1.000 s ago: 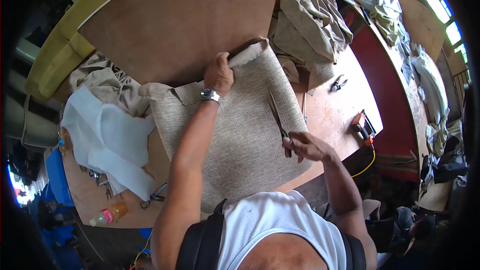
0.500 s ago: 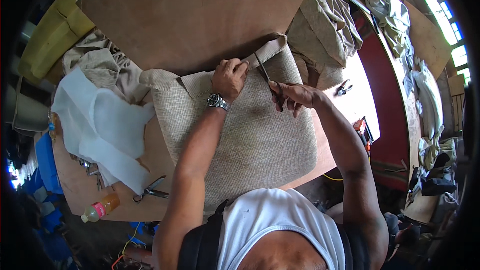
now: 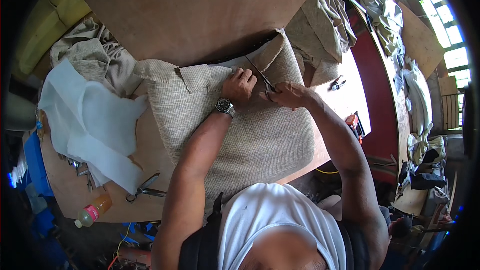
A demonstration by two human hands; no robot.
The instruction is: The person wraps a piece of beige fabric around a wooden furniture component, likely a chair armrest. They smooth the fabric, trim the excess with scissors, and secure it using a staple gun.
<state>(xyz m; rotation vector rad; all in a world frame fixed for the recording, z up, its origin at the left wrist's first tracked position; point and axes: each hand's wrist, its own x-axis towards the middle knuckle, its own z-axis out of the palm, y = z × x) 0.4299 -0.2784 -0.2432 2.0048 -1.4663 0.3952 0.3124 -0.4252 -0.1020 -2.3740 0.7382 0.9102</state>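
Note:
A cushion-shaped piece covered in beige woven fabric (image 3: 250, 140) lies in front of me, against an upright brown board (image 3: 200, 15). My left hand (image 3: 239, 88), with a metal watch (image 3: 224, 105) on its wrist, is closed on the fabric's far edge. My right hand (image 3: 291, 95) grips dark scissors (image 3: 261, 74) just to the right of it. Their blades point up and left across the fabric's far edge. Right of the blades, a fabric flap (image 3: 274, 52) stands folded up. A white layer shows behind the edge. Loose fabric strips (image 3: 202, 77) lie left of my left hand.
White padding (image 3: 95, 115), a second pair of scissors (image 3: 146, 190) and a bottle of amber liquid (image 3: 94, 211) lie at the left. Crumpled fabric (image 3: 322, 25) sits at the far right. Small pliers (image 3: 337, 84) and a red-orange tool (image 3: 354, 125) lie right of the cushion.
The scissors have moved left along the fabric edge, and my right hand has turned over them. My left hand has shifted slightly right and down. The white layer behind the edge now shows.

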